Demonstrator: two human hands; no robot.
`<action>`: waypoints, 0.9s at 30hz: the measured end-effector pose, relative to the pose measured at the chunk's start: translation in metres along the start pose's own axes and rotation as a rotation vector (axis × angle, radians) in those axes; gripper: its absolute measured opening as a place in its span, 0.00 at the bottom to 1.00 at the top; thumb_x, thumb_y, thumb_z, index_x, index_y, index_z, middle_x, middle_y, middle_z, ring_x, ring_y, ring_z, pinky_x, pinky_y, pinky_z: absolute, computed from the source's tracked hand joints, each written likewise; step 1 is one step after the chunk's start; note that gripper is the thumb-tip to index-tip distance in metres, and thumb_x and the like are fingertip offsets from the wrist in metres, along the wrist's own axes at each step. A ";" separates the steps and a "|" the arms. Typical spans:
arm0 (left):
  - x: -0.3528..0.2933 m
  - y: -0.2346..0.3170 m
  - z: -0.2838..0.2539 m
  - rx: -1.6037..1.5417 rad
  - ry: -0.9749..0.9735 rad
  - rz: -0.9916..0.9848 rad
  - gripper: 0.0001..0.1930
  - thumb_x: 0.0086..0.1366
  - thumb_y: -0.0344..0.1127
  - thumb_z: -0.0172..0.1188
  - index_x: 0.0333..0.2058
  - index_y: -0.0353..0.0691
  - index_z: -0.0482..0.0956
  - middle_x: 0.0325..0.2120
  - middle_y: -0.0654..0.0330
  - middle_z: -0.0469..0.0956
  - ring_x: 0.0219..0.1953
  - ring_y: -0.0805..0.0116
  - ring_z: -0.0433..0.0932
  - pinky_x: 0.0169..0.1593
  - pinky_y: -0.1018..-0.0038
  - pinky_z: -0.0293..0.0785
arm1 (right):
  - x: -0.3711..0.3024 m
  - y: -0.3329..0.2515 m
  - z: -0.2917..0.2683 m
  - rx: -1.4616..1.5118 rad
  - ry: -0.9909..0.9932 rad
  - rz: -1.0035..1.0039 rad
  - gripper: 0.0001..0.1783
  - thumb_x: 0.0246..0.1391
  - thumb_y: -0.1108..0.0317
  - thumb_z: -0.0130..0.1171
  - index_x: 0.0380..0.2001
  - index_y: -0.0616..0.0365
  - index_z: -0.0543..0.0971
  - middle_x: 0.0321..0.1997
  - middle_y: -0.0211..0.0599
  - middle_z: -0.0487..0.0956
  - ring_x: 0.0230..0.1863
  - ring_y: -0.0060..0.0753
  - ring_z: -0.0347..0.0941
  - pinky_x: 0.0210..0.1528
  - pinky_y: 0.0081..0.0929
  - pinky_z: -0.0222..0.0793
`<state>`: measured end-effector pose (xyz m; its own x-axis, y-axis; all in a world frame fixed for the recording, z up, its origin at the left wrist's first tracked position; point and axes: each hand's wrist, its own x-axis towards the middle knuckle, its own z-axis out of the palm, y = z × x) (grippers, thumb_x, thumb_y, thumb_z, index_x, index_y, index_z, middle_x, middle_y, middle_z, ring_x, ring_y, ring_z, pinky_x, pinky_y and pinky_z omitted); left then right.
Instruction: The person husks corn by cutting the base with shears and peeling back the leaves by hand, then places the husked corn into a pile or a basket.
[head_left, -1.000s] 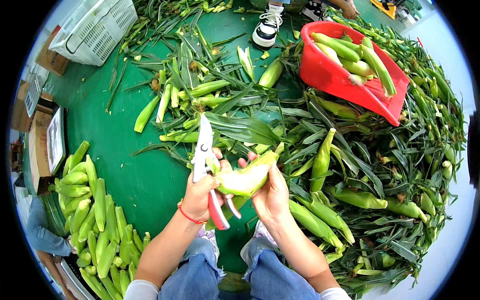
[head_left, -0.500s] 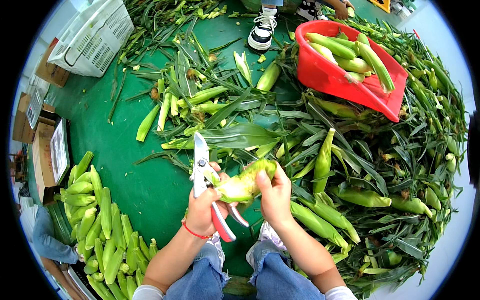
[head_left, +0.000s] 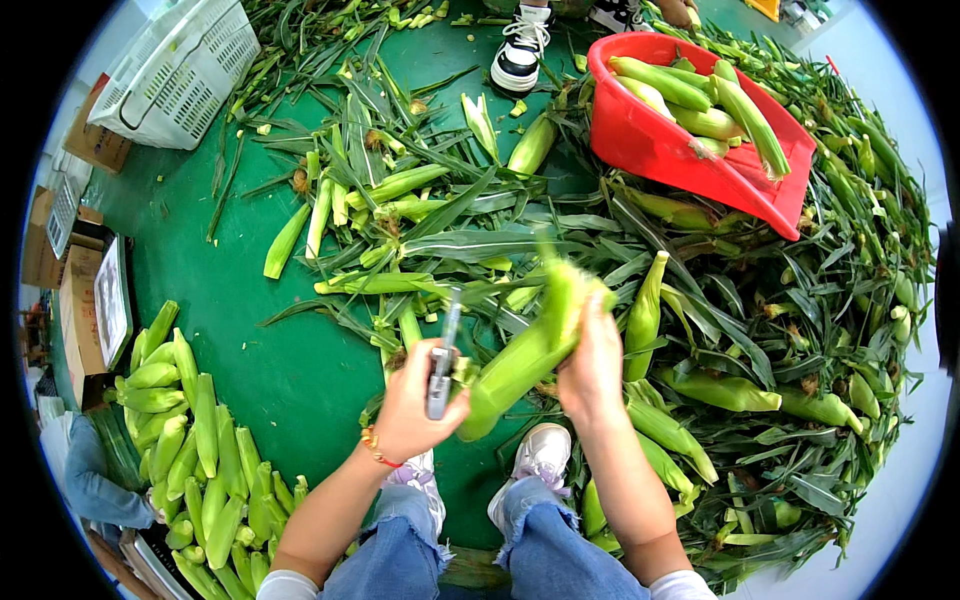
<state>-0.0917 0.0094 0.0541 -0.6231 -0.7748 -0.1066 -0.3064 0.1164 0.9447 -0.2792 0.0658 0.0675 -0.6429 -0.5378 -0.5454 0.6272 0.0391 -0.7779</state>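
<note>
My left hand is closed around silver pruning shears, seen nearly edge-on with the blade pointing up; whether the blades are apart cannot be told. Just right of the shears, my right hand grips a green-husked ear of corn near its upper end. The ear slants down to the left, its lower end close to my left hand. Motion smears its upper end and the shears' tip. Beneath and beyond both hands lie loose husks and leaves on the green floor.
At lower left lies a pile of trimmed corn ears. A red scoop holding several ears rests on the leafy corn heap at right. A white crate stands far left. Another person's shoe is at the back.
The ear has swung from lying level between my hands to a steep slant, showing its long green side. My left hand has turned the shears from broadside to edge-on.
</note>
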 end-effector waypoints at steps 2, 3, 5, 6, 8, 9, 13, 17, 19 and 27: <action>0.005 -0.003 -0.016 -0.066 0.116 -0.138 0.21 0.49 0.26 0.59 0.42 0.39 0.64 0.30 0.64 0.71 0.32 0.76 0.69 0.36 0.77 0.68 | 0.015 -0.007 -0.021 0.133 0.000 -0.083 0.22 0.64 0.51 0.41 0.51 0.56 0.69 0.47 0.33 0.73 0.47 0.28 0.69 0.51 0.32 0.67; 0.014 -0.011 -0.022 -0.028 0.229 -0.075 0.21 0.50 0.26 0.61 0.42 0.39 0.64 0.32 0.63 0.70 0.35 0.75 0.67 0.39 0.77 0.67 | 0.021 -0.009 -0.034 0.171 0.027 -0.125 0.22 0.64 0.51 0.41 0.51 0.55 0.69 0.46 0.33 0.73 0.46 0.29 0.70 0.50 0.32 0.67; 0.034 -0.024 -0.041 0.427 0.375 0.011 0.25 0.49 0.30 0.66 0.44 0.37 0.64 0.38 0.54 0.71 0.41 0.61 0.70 0.45 0.66 0.68 | 0.027 -0.020 -0.054 0.262 0.079 -0.146 0.21 0.65 0.52 0.39 0.49 0.55 0.69 0.44 0.33 0.74 0.44 0.30 0.71 0.49 0.33 0.69; 0.040 -0.032 -0.047 0.865 0.475 0.184 0.27 0.48 0.32 0.68 0.44 0.37 0.64 0.39 0.50 0.71 0.42 0.55 0.71 0.46 0.62 0.67 | 0.028 -0.025 -0.062 0.317 0.101 -0.119 0.21 0.65 0.52 0.39 0.49 0.55 0.70 0.43 0.33 0.74 0.43 0.31 0.72 0.48 0.34 0.70; 0.035 -0.032 -0.048 0.862 0.421 0.173 0.30 0.47 0.33 0.68 0.47 0.37 0.63 0.44 0.47 0.69 0.46 0.49 0.68 0.50 0.59 0.65 | 0.036 -0.023 -0.078 0.418 0.029 -0.076 0.22 0.65 0.51 0.36 0.48 0.56 0.70 0.41 0.36 0.75 0.42 0.35 0.72 0.47 0.38 0.71; 0.031 -0.031 -0.047 0.860 0.393 0.168 0.31 0.47 0.33 0.69 0.48 0.37 0.62 0.46 0.45 0.67 0.48 0.46 0.66 0.52 0.57 0.63 | 0.038 -0.020 -0.082 0.422 0.004 -0.035 0.23 0.65 0.50 0.36 0.48 0.56 0.70 0.41 0.37 0.75 0.43 0.37 0.72 0.48 0.39 0.71; 0.015 -0.005 -0.018 0.108 0.094 -0.187 0.22 0.50 0.26 0.59 0.44 0.37 0.63 0.33 0.58 0.75 0.28 0.75 0.74 0.29 0.77 0.72 | 0.023 -0.007 -0.058 0.401 -0.028 0.078 0.23 0.64 0.49 0.34 0.48 0.55 0.69 0.42 0.41 0.75 0.44 0.41 0.72 0.51 0.45 0.68; 0.000 0.005 0.012 -0.442 -0.022 -0.233 0.23 0.53 0.22 0.58 0.48 0.38 0.63 0.39 0.59 0.73 0.35 0.76 0.73 0.38 0.79 0.72 | -0.015 0.031 -0.026 -0.009 -0.088 -0.113 0.16 0.61 0.61 0.44 0.49 0.55 0.67 0.45 0.37 0.72 0.47 0.35 0.70 0.52 0.35 0.66; -0.002 0.025 0.022 -0.549 -0.052 -0.237 0.25 0.54 0.27 0.64 0.49 0.38 0.62 0.40 0.61 0.72 0.36 0.77 0.72 0.40 0.78 0.72 | -0.015 0.048 -0.036 -0.510 -0.236 -0.479 0.14 0.59 0.67 0.49 0.47 0.59 0.70 0.43 0.34 0.70 0.45 0.29 0.67 0.51 0.28 0.62; -0.005 0.018 0.025 -0.823 0.157 -0.302 0.24 0.52 0.20 0.53 0.50 0.38 0.63 0.37 0.62 0.72 0.38 0.74 0.73 0.42 0.76 0.71 | -0.030 0.044 -0.017 -0.200 -0.274 -0.262 0.18 0.61 0.61 0.49 0.42 0.68 0.73 0.43 0.42 0.75 0.45 0.35 0.74 0.49 0.32 0.70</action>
<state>-0.1122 0.0303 0.0641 -0.4749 -0.7837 -0.4005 0.2100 -0.5428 0.8132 -0.2396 0.0979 0.0441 -0.6115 -0.7544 -0.2388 0.3431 0.0192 -0.9391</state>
